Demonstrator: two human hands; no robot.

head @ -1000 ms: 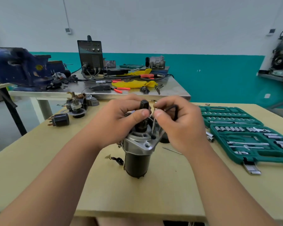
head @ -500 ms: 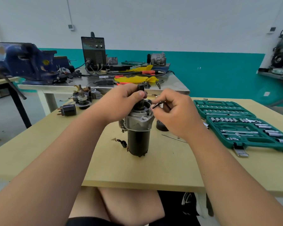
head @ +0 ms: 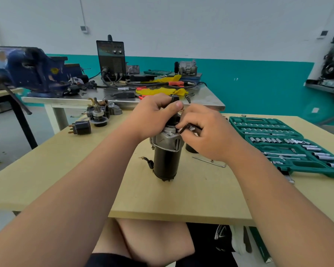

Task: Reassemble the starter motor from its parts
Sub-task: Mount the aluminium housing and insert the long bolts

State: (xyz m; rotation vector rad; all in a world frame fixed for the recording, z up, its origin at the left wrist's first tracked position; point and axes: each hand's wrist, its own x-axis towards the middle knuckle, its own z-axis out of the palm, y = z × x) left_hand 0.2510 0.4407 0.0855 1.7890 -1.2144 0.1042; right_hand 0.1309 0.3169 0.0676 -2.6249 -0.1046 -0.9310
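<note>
— Where is the motor?

— The motor [head: 165,162] stands upright near the middle of the wooden bench [head: 66,180], black body down and silver housing [head: 165,140] on top.

— And the person's hands?

— The left hand [head: 154,114] is closed over the motor's top end. Its fingers curl round the black part that sticks up, and the thumb lies across the front. The right hand [head: 210,135] pinches a small black hex key [head: 185,128] between thumb and fingertips. The key's end is at the rim of the housing, but whether it sits in a screw cannot be told.

— What lies close by?

— A short lead [head: 148,162] hangs at the body's left side. A thin bent rod [head: 210,162] lies flat on the bench just right of the motor, under the right wrist. A black cap [head: 190,150] sits behind the motor, partly hidden by that hand.

— And farther out?

— An open green socket case [head: 307,166] lies at the right. At the far left a black solenoid [head: 82,128] lies on its side, with a cluster of parts [head: 99,114] just beyond it. Behind them, a steel bench [head: 206,97] carries a blue vise [head: 33,72], a black box with knobs [head: 111,56] and a yellow cloth [head: 162,91].
</note>
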